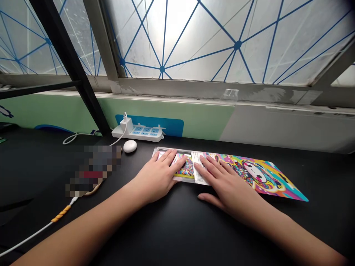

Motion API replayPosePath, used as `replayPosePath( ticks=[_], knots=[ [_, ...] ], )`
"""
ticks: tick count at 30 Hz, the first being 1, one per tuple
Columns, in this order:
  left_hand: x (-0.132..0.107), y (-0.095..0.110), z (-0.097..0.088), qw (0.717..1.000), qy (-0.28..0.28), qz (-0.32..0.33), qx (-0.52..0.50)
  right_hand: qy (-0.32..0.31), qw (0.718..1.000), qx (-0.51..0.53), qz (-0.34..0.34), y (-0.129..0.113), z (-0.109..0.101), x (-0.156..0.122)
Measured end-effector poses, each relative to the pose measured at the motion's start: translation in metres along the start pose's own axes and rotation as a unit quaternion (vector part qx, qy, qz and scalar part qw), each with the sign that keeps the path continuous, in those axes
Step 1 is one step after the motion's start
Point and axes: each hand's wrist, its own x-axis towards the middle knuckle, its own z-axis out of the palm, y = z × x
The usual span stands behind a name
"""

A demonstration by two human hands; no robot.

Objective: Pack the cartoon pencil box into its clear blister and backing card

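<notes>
Lying flat on the black counter (177, 229), a colourful printed sheet (263, 175) is pressed down by both hands. The left hand (159, 175) is spread open, palm down, over a clear plastic case (166, 152) at the sheet's left end. The right hand (224, 184) is laid open beside it, fingers on a white label strip (198, 173). A white power strip (138, 132) and a small white oval device (130, 146) are seen behind, near the wall.

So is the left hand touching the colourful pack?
Touching. The head view shows the left hand lying flat with its fingers resting on top of the colourful pack, no gap visible.
</notes>
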Motion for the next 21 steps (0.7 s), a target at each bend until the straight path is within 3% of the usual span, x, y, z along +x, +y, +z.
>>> replayPosePath(
  ticks=[4,11,16,21],
  knots=[
    [0.002,-0.013,-0.004,1.000,-0.019,-0.012,-0.007,-0.014,1.000,0.003,-0.006,0.002,0.008,0.003],
    [-0.002,-0.036,-0.017,0.997,-0.050,-0.058,-0.031,-0.006,1.000,0.016,0.021,0.034,-0.001,-0.006],
    [-0.010,-0.056,-0.028,0.992,-0.059,-0.081,-0.075,-0.051,0.997,0.011,0.057,0.048,-0.006,-0.009],
    [-0.005,-0.040,-0.013,0.995,-0.001,-0.092,-0.049,0.006,0.999,-0.010,0.036,0.030,-0.001,-0.003]
  ],
)
